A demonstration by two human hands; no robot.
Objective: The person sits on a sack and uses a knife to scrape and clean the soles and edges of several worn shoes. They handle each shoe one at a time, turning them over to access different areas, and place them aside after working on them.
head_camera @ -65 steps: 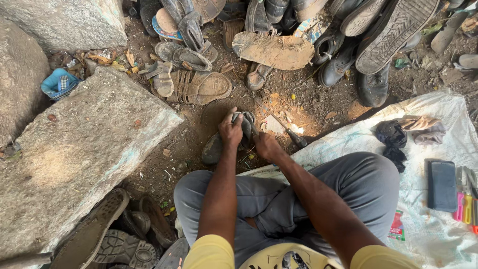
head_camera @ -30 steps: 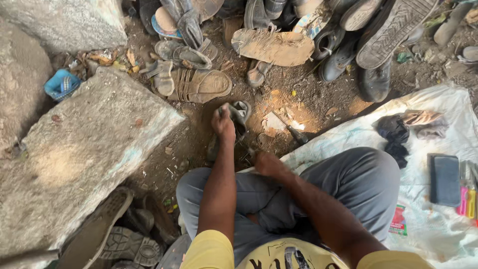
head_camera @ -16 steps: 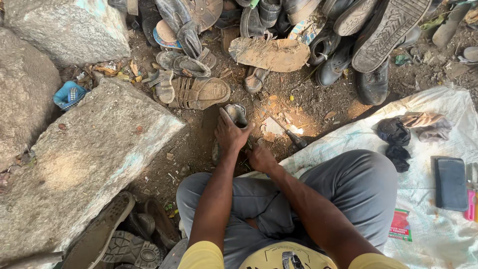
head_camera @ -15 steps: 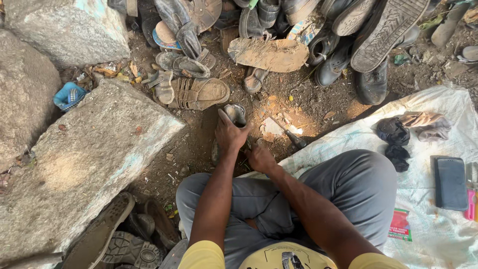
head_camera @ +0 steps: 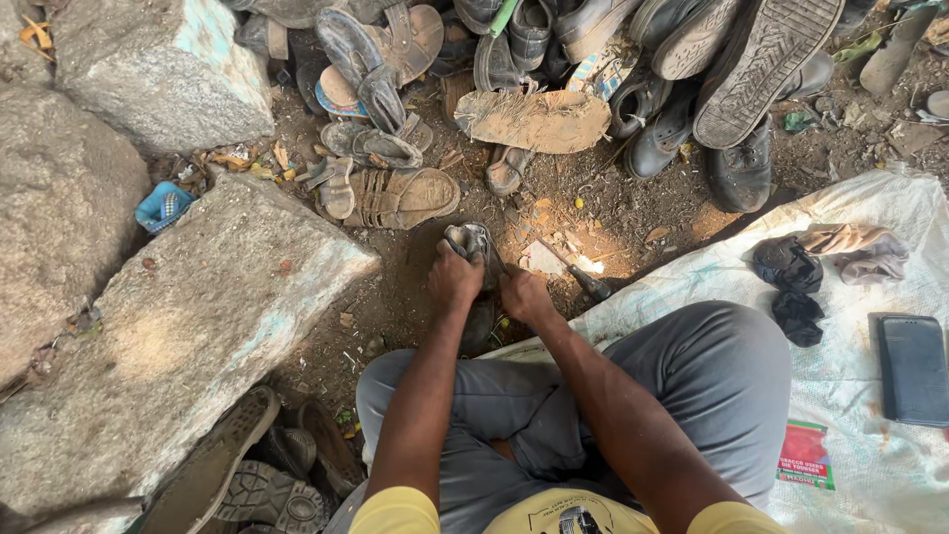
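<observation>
Far left: big grey rocks (head_camera: 188,336) wall off that side, a small blue scrap (head_camera: 161,208) wedged in the gap between them, and worn shoe soles (head_camera: 242,475) lying at the foot of the lower rock beside the person's knee. Top centre: heap of old sandals and shoes, a brown strapped sandal (head_camera: 400,198) nearest the work, a mud-caked loose sole (head_camera: 534,119) just beyond it, black boots (head_camera: 736,148) stacked to the right; looks like a backlog pile kept within arm's reach. Centre: person sits on the ground, knees apart, both arms going straight down between them to a small dark shoe (head_camera: 473,242) standing on the dirt. Left hand (head_camera: 455,279) is curled over the shoe's near end, fingers wrapped round it, likely pinning it steady. Right hand (head_camera: 524,295) sits just beside the shoe, touching its right flank, fingers bunched; can't tell whether it pinches anything. A dark-handled tool (head_camera: 583,280) lies on the dirt just right of that hand, not held, close enough to grab. Right: white woven sheet (head_camera: 870,465) spread over the ground as a clean work mat, carrying crumpled dark and tan rags (head_camera: 791,277), a flat black case (head_camera: 914,366) and a small red packet (head_camera: 806,455), all well apart from the shoe.
</observation>
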